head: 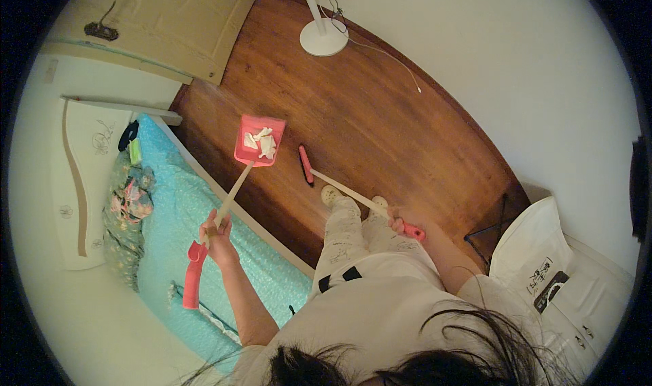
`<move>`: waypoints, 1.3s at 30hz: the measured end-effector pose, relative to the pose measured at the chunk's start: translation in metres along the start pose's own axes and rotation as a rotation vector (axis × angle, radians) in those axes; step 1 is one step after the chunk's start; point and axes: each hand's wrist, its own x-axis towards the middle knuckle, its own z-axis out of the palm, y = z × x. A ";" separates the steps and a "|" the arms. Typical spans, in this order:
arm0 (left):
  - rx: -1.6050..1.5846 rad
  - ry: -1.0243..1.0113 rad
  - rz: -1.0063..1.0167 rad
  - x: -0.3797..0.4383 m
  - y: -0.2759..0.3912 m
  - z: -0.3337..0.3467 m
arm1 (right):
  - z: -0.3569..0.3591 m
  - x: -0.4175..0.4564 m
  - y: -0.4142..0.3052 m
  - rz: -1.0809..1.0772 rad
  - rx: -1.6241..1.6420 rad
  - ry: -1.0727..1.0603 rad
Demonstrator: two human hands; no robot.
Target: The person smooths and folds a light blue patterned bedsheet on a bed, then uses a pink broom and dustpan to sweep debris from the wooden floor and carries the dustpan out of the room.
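A pink long-handled dustpan (244, 157) is in my left hand (220, 238), gripped by its pale pole just beyond the pink end grip (192, 279). Several crumpled white paper tissues (267, 145) lie in its pan. With my right hand (396, 224) I hold a broom (351, 191) by its pale pole, close to the pink handle end (415, 231). The broom's pink head with dark bristles (306, 166) is near the wooden floor in front of my feet; whether it touches is hard to tell. The pan is left of the broom head, apart from it.
To my left stands a bed with a turquoise cover (173, 202) and a pale headboard (91, 182). Ahead are a door (168, 19) and a white round stand base (324, 38) with a trailing cable (389, 52). A white cabinet (586, 289) and white bag (532, 238) are at right.
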 end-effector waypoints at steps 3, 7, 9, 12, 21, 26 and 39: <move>0.056 -0.018 0.004 -0.001 0.004 0.008 | -0.015 -0.004 -0.014 -0.069 -0.028 -0.037; 0.071 -0.070 -0.025 -0.006 0.003 0.006 | -0.101 -0.039 -0.018 -0.150 -0.189 0.234; 0.066 -0.105 -0.050 -0.013 -0.005 0.008 | -0.146 -0.059 -0.013 -0.126 -0.005 0.200; 0.050 -0.151 -0.055 -0.025 -0.021 0.018 | -0.155 -0.092 -0.007 -0.105 0.332 0.201; 0.225 -0.451 -0.181 -0.053 -0.061 0.092 | -0.124 -0.121 0.051 -0.422 0.316 0.314; 0.277 -0.606 -0.245 -0.055 -0.091 0.126 | -0.153 -0.126 0.061 -0.623 -0.182 0.609; 0.695 -0.790 -0.126 -0.073 -0.122 0.211 | -0.155 -0.025 0.086 -0.393 -0.946 0.988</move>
